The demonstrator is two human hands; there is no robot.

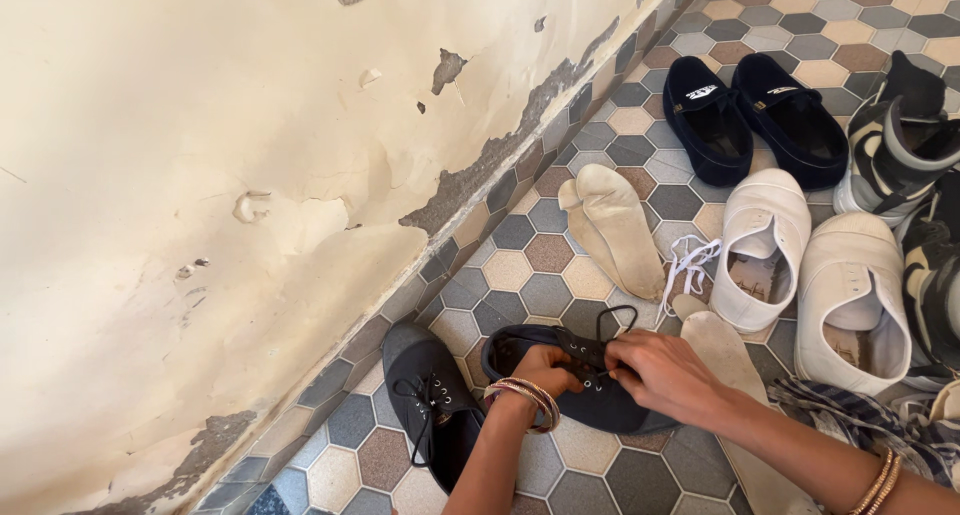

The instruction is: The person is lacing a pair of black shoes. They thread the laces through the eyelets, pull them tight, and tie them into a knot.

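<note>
Both hands are working at a dark shoe (pixel 575 380) lying on the tiled floor (pixel 520 275), close to the foot of a peeling wall (pixel 200 175). The left hand (pixel 540 367) is curling closed over the shoe's opening, fingers gripping the upper near the eyelets, bangles (pixel 527 395) sitting at the wrist. The right hand (pixel 668 373) is closing in from the other side, its fingertips pinching the black lace (pixel 612 325) at the shoe's tongue (the lace is looping up in a thin arc just above the knuckles).

Just left of this shoe, its mate (pixel 432 400) is lying near the wall with its lace threaded and hanging loose. Beyond the hands, a pale insole (pixel 615 230) is resting on the tiles, and another insole (pixel 735 375) is lying under the right forearm. To the right of them a pair of white shoes (pixel 810 265) is standing side by side, a white lace (pixel 688 265) trailing beside the nearer one. Farther back, two navy slip-ons (pixel 755 120) are sitting together, and black-and-grey sneakers (pixel 905 145) are crowding the right edge. A checked cloth (pixel 860 415) is showing at the lower right, beside the right arm.
</note>
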